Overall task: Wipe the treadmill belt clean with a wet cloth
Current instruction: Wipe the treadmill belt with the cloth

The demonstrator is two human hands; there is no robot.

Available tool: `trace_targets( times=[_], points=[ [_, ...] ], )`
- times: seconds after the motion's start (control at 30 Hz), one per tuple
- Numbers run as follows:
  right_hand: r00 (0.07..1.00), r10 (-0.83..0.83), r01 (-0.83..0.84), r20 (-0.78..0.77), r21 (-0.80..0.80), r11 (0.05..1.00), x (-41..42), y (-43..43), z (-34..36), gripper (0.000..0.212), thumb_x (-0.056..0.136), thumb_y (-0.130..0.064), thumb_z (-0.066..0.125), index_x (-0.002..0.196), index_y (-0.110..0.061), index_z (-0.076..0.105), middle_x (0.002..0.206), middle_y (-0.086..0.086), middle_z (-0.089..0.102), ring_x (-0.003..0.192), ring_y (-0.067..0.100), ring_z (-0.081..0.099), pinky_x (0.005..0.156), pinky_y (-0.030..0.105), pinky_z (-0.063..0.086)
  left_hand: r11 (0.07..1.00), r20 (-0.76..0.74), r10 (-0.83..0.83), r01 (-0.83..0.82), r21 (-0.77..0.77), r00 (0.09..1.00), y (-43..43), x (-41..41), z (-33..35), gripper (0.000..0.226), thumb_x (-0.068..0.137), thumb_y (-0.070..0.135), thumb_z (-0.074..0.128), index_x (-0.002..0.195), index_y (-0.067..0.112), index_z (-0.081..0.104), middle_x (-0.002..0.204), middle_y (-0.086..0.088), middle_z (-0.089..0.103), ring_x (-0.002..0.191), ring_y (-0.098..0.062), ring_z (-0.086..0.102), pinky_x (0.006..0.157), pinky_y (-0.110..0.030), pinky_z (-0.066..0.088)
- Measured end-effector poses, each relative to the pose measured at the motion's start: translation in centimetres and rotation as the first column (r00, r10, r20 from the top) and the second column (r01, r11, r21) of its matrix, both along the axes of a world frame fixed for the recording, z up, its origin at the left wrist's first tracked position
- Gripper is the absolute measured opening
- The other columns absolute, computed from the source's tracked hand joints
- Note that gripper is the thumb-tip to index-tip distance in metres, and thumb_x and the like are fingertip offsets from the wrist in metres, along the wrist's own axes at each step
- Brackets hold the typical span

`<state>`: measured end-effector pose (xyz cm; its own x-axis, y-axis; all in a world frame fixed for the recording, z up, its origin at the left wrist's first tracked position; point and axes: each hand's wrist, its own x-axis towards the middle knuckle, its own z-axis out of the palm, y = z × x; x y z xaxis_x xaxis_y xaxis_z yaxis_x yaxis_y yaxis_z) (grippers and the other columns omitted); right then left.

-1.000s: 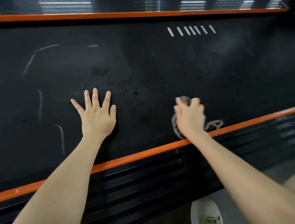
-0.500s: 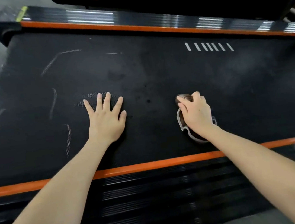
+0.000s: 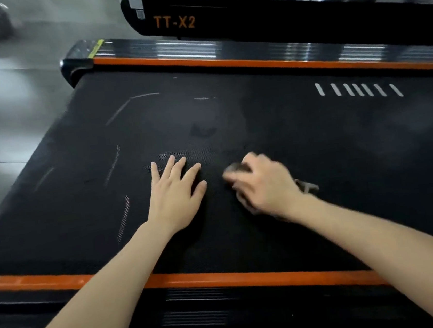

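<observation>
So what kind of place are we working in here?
Probably a gym: the treadmill belt has an orange side rail, a second treadmill marked TT-X2 stands just beyond, and the floor is glossy.

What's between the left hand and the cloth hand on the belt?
Nothing, just a narrow strip of bare belt between the left hand and the right hand gripping the cloth, per the head view.

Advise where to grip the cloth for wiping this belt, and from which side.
Take the bunched middle of the cloth, coming straight down from above, palm over it, where the right hand holds it. It lies wadded flat on the belt, so no side offers an edge. The thin tail trailing by the wrist is too slight a grip for pressing.
</observation>
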<state>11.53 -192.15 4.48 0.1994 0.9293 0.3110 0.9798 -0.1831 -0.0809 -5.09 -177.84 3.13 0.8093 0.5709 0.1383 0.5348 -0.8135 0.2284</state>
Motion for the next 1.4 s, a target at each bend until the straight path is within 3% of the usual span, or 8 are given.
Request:
trace_targets(
  times=[0.2,0.53,0.63,0.73,0.93,1.03,1.23,1.4],
  points=[
    [0.843,-0.526,0.525,-0.111,-0.041,0.850,6.6,7.6,0.1,0.035,0.099,-0.040,0.040,0.125,-0.030,0.061,0.119,0.010,0.044,0.104,0.030,0.046,0.079,0.039,0.041,0.996,0.008,0.018,-0.018,0.088,1.000,3.4,-2.0,0.8,0.076,0.084,0.057,0.009,0.139,0.020,0.045,0.150,-0.008,0.036,0.144,-0.029,0.017,0.115,-0.050,-0.002],
    [0.993,0.113,-0.113,0.027,-0.008,0.994,-2.0,1.3,0.1,0.041,0.088,-0.051,0.041,0.112,-0.032,0.069,0.096,0.007,0.056,0.073,0.022,0.054,0.044,0.030,0.046,0.984,-0.118,-0.091,0.108,0.143,0.989,7.3,3.2,1.4,0.053,0.100,0.042,0.024,0.149,0.022,0.024,0.158,-0.003,0.017,0.146,-0.025,0.003,0.116,-0.051,-0.005],
    [0.930,-0.367,0.367,0.034,0.015,0.930,3.7,3.3,0.1,0.033,0.093,-0.044,0.047,0.117,-0.032,0.066,0.103,0.012,0.051,0.088,0.034,0.056,0.064,0.041,0.051,0.975,-0.152,-0.112,0.138,0.173,0.982,9.6,3.8,1.9,0.054,0.100,0.043,0.023,0.149,0.021,0.023,0.158,-0.004,0.016,0.146,-0.025,0.003,0.116,-0.051,-0.004],
    [0.646,-0.759,0.755,-0.086,-0.075,0.651,7.7,6.5,0.8,0.036,0.098,-0.040,0.039,0.124,-0.028,0.060,0.117,0.014,0.043,0.101,0.036,0.049,0.080,0.041,0.043,0.970,-0.187,-0.129,0.164,0.181,0.974,11.7,3.5,1.9,0.055,0.100,0.044,0.021,0.150,0.021,0.021,0.158,-0.004,0.014,0.146,-0.026,0.001,0.116,-0.051,-0.005],
    [0.977,-0.205,0.203,-0.055,-0.034,0.979,-4.6,10.3,0.3,0.040,0.091,-0.041,0.040,0.112,-0.020,0.067,0.102,0.014,0.054,0.078,0.032,0.055,0.054,0.037,0.049,0.979,-0.236,-0.119,0.154,0.133,0.964,15.4,4.9,1.4,0.056,0.100,0.044,0.019,0.150,0.020,0.019,0.159,-0.003,0.012,0.146,-0.024,-0.001,0.116,-0.050,-0.006],
    [0.996,-0.079,0.079,-0.039,-0.014,0.997,-3.7,7.9,0.1,0.037,0.089,-0.041,0.044,0.110,-0.023,0.069,0.095,0.009,0.057,0.070,0.024,0.053,0.046,0.032,0.046,0.979,-0.231,-0.145,0.174,0.110,0.962,16.7,6.4,1.0,0.057,0.100,0.046,0.018,0.150,0.020,0.018,0.159,-0.002,0.012,0.146,-0.025,-0.002,0.116,-0.050,-0.007],
    [0.672,-0.740,0.740,-0.014,-0.014,0.672,9.4,9.8,-0.5,0.033,0.098,-0.035,0.043,0.120,-0.019,0.063,0.109,0.013,0.047,0.093,0.033,0.051,0.067,0.035,0.039,0.965,-0.213,-0.223,0.247,0.093,0.951,18.6,8.9,0.2,0.059,0.100,0.047,0.015,0.151,0.017,0.015,0.159,-0.004,0.010,0.146,-0.024,0.000,0.117,-0.047,-0.005],
    [0.670,-0.742,0.741,-0.027,-0.036,0.671,8.7,15.4,-0.1,0.037,0.098,-0.037,0.040,0.121,-0.015,0.059,0.111,0.015,0.047,0.091,0.034,0.050,0.066,0.032,0.032,0.966,-0.102,-0.250,0.255,0.045,0.963,18.9,9.1,-0.7,0.064,0.095,0.048,0.017,0.149,0.015,0.025,0.157,-0.006,0.019,0.146,-0.025,0.007,0.118,-0.045,0.001]
  ],
)
